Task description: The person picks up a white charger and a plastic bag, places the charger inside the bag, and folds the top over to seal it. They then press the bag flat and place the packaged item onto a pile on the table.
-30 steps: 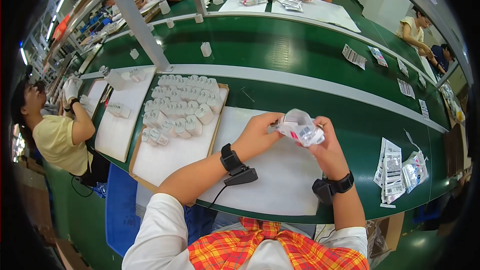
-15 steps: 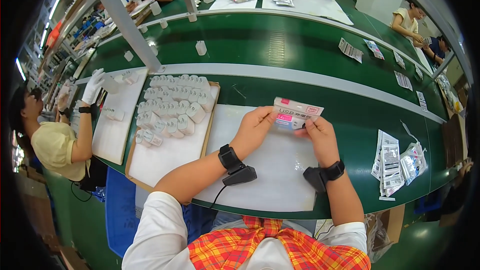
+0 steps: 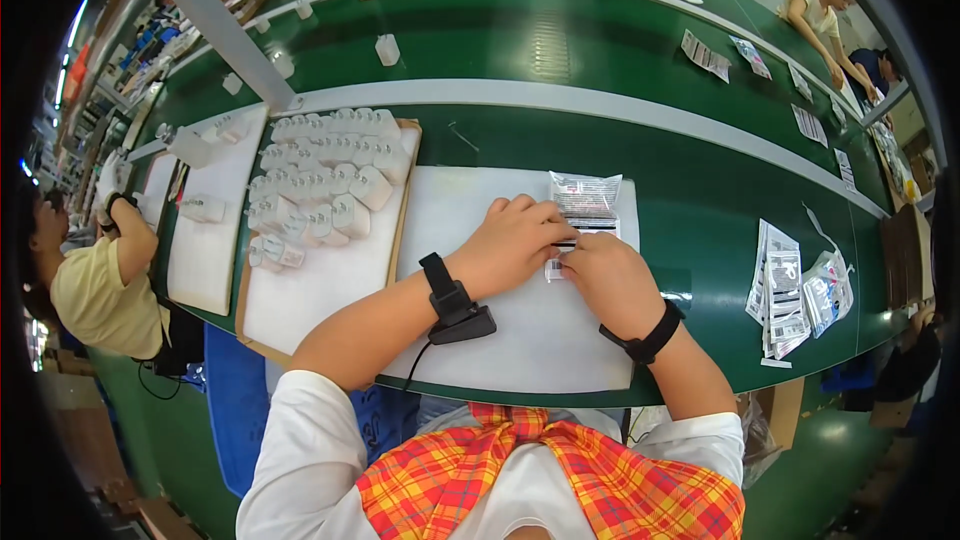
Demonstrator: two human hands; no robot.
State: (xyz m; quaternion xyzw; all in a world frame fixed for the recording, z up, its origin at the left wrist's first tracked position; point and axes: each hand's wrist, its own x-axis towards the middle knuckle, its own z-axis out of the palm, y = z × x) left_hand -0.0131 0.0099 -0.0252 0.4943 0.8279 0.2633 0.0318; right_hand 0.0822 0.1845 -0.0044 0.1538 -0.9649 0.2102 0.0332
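A printed plastic pouch (image 3: 586, 198), clear and silvery with a dark panel of fine print, lies flat on the white mat (image 3: 480, 355) in front of me. My left hand (image 3: 515, 245) bends over its left side, fingers curled and fingertips on the pouch. From the right, my right hand (image 3: 612, 280) closes on its lower part, thumb and fingers bunched close to my left fingertips. Both hands cover the pouch's lower half, so the exact grip is partly hidden. Each wrist wears a black strap.
White plug-like blocks (image 3: 335, 175) stand in rows on a board at my left. Flat printed packages (image 3: 778, 285) and a filled pouch (image 3: 827, 295) lie at right. Beyond a metal rail (image 3: 560, 92) runs a green conveyor (image 3: 600, 35). A co-worker (image 3: 105, 290) works at left.
Both hands have come down from holding the pouch raised, pink-and-white face showing, to the mat. The pouch now lies with its fine-print side up. My view has tilted downward.
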